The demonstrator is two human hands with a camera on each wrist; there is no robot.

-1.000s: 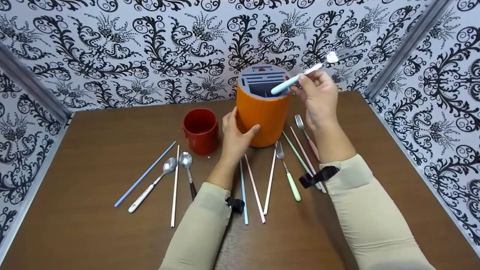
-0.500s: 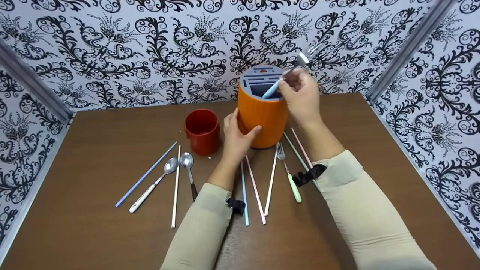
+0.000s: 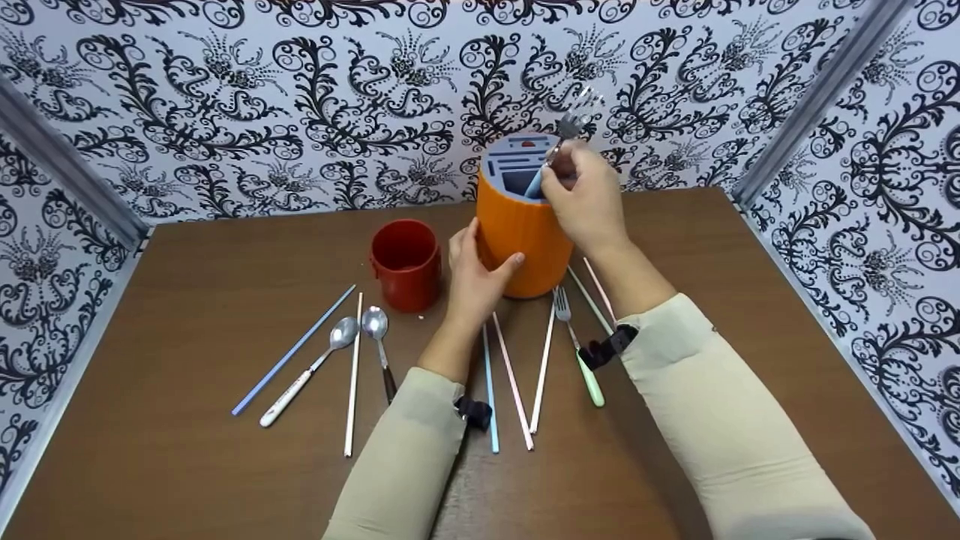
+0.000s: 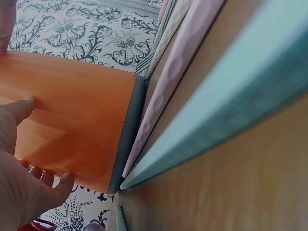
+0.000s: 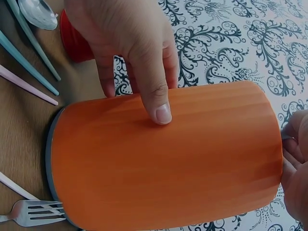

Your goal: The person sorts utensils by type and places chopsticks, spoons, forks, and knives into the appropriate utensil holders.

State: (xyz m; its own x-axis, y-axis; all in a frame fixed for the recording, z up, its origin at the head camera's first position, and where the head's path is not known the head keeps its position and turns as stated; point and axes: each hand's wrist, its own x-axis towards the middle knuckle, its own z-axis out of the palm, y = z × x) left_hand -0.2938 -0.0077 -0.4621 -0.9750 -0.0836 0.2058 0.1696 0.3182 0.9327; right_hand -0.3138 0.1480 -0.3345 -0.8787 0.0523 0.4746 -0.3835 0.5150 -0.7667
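Note:
An orange utensil holder (image 3: 525, 244) with a slotted grey top stands upright at the back of the table. My left hand (image 3: 474, 281) grips its left side, thumb across the front; the right wrist view shows that thumb (image 5: 161, 108) lying on the orange wall. My right hand (image 3: 589, 195) pinches a fork (image 3: 576, 124) near where the neck meets its light blue handle. The tines point up and to the right, and the handle end dips into the large front compartment of the holder, its tip hidden inside.
A red cup (image 3: 406, 274) stands left of the holder. Two spoons (image 3: 343, 331), a blue chopstick (image 3: 294, 351) and a white chopstick (image 3: 353, 375) lie at left. A green-handled fork (image 3: 589, 375) and several chopsticks (image 3: 513, 382) lie in front. Patterned walls (image 3: 360, 112) enclose the table.
My right hand has moved left and slightly down over the holder, turning the fork steeper and lowering its handle into the front compartment. The left hand keeps its grip.

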